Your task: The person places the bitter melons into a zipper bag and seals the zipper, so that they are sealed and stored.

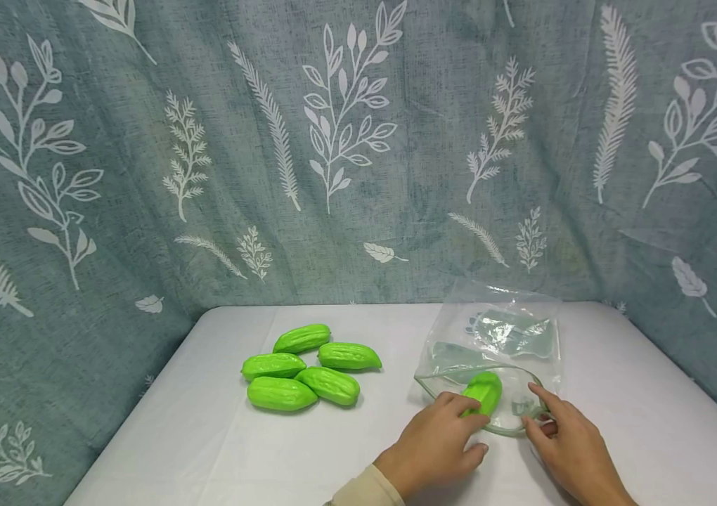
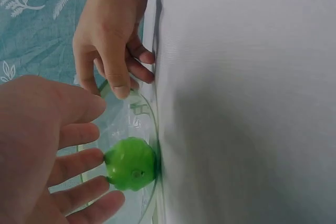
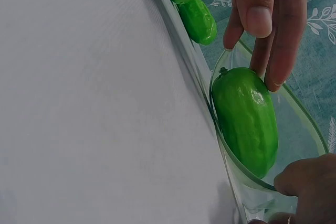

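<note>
A clear zip bag [image 1: 526,302] with a green-edged mouth lies at the right of the table, its mouth spread towards me. A bright green, ridged bitter melon [image 1: 485,392] lies in the mouth of the bag, as the right wrist view also shows the melon [image 3: 245,121] within the green rim. My left hand [image 1: 437,444] reaches in from the left, its relaxed, fairly straight fingers [image 2: 79,166] at the melon's side and not wrapped around it. At the bag's right edge, my right hand [image 1: 570,444] pinches the rim [image 3: 231,153] between thumb and fingers.
Several more bitter melons [image 1: 282,393] lie grouped left of centre on the white-covered table [image 1: 207,450]. Behind and beside the table hangs a grey-green curtain [image 1: 358,232] with white leaf patterns.
</note>
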The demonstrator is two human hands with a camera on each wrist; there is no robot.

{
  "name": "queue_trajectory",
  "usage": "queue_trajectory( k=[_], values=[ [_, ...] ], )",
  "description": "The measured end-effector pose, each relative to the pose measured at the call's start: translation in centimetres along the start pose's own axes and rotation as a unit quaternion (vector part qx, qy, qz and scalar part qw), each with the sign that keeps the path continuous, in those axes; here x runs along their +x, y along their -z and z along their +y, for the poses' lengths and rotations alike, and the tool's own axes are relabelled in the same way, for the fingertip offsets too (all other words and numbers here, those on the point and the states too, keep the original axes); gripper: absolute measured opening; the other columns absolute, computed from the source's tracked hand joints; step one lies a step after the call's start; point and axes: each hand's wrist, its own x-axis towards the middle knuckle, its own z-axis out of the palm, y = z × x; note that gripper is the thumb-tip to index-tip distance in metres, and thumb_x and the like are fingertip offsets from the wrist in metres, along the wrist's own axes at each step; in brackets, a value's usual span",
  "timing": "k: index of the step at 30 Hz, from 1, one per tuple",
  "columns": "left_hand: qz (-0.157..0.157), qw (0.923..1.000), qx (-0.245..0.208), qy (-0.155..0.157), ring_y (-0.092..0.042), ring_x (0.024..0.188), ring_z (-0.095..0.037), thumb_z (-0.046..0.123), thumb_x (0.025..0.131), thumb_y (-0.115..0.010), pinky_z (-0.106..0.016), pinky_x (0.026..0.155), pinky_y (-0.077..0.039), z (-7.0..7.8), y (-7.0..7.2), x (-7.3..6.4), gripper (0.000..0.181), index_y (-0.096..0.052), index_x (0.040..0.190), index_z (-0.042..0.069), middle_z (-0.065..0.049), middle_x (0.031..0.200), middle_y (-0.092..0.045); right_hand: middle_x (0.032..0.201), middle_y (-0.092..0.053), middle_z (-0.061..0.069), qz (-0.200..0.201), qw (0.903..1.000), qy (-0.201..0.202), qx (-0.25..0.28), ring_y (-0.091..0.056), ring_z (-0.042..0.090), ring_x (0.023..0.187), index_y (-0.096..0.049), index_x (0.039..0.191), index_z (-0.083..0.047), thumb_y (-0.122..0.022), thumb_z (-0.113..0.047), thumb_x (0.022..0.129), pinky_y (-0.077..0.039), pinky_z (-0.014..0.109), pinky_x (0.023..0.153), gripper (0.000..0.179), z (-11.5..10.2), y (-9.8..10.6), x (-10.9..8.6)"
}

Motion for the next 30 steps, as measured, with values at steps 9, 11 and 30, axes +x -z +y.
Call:
queue_trajectory(
  k=[9, 11, 30],
  values=[
    [-0.033, 0.9994, 0.011, -0.008, -0.053, 0.121, -0.012, 0.042, 0.092, -0.068, -0.020, 0.097, -0.045, 0.5, -0.3, 0.0, 0.032, -0.074, 0.118, 0.025, 0.001, 0.131, -0.060, 0.095, -0.065, 0.012, -0.011, 0.9999, -0.011, -0.001, -0.067, 0.018, 0.074, -0.056, 0.137, -0.003, -0.076, -0.012, 0.086, -0.055, 0.040, 0.064, 0.055, 0.1, 0.0, -0.2],
    [-0.038, 0.9992, 0.010, -0.004, -0.053, 0.122, -0.012, 0.043, 0.092, -0.068, -0.020, 0.097, -0.045, 0.5, -0.3, 0.1, 0.032, -0.074, 0.118, 0.026, 0.002, 0.132, -0.059, 0.094, -0.064, 0.011, -0.006, 0.9999, -0.009, -0.003, -0.067, 0.018, 0.074, -0.057, 0.137, -0.003, -0.076, -0.012, 0.086, -0.055, 0.041, 0.064, 0.055, 0.1, 0.0, -0.2],
    [-0.047, 0.9985, -0.011, 0.025, -0.052, 0.124, -0.013, 0.043, 0.094, -0.065, -0.023, 0.101, -0.043, 0.2, -1.3, 0.9, 0.032, -0.076, 0.118, 0.025, 0.000, 0.136, -0.058, 0.089, -0.060, 0.007, 0.009, 0.9989, -0.012, -0.044, -0.062, 0.017, 0.071, -0.059, 0.136, -0.009, -0.076, -0.019, 0.087, -0.047, 0.039, 0.054, 0.053, 0.2, 0.3, -0.6]
  ],
)
